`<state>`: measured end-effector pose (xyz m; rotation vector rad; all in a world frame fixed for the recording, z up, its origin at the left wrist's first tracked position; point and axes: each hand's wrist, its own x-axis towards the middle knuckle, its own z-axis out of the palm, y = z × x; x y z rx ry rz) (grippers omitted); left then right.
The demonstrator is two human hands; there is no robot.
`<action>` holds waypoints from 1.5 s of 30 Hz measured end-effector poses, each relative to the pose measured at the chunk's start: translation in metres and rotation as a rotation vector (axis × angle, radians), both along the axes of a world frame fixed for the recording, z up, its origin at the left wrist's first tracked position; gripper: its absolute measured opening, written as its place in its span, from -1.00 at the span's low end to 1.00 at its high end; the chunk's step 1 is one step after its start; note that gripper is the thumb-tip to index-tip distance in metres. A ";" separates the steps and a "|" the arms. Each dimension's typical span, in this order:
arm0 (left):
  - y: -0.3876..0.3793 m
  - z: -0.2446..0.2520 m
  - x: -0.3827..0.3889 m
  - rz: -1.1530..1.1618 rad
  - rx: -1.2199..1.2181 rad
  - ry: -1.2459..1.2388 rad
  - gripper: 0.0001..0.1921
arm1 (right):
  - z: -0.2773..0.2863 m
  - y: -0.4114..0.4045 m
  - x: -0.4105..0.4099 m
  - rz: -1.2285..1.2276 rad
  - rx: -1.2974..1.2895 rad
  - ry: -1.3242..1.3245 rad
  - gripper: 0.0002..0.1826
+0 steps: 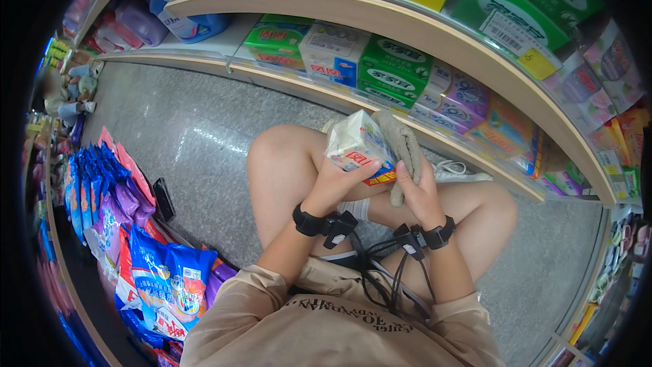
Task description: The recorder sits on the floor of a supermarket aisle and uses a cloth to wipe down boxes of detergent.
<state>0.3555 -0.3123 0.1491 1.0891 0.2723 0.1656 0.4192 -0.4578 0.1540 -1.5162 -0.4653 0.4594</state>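
Observation:
In my left hand (pixel 336 179) I grip a white, plastic-wrapped box-shaped pack (pixel 352 143) with red and blue print, tilted above my crossed legs. My right hand (pixel 420 194) holds a folded grey-beige cloth (pixel 405 150) against the pack's right side, thumb on top. The fingers under both things are hidden. Ahead of my hands, the lower shelf (pixel 300 90) carries green boxed packs (pixel 395 69), a white-and-blue pack (pixel 333 51) and purple packs (pixel 455 94).
On the floor at left are blue detergent bags (pixel 173 275) and a black phone (pixel 163 199). The upper shelf edge (pixel 356 7) juts out above the lower shelf. A person (pixel 69 92) sits far down the aisle. Another shelf (pixel 586 311) borders the right side.

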 end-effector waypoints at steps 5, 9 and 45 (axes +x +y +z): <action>0.007 0.004 -0.001 -0.120 -0.042 0.035 -0.43 | 0.002 -0.005 0.004 0.027 0.037 0.107 -0.51; 0.002 0.007 0.001 0.000 0.008 0.008 -0.53 | 0.006 -0.004 0.000 0.055 0.123 0.151 -0.49; -0.009 -0.005 0.007 0.311 0.899 -0.247 -0.49 | 0.031 -0.003 0.003 -0.010 -0.293 -0.884 -0.54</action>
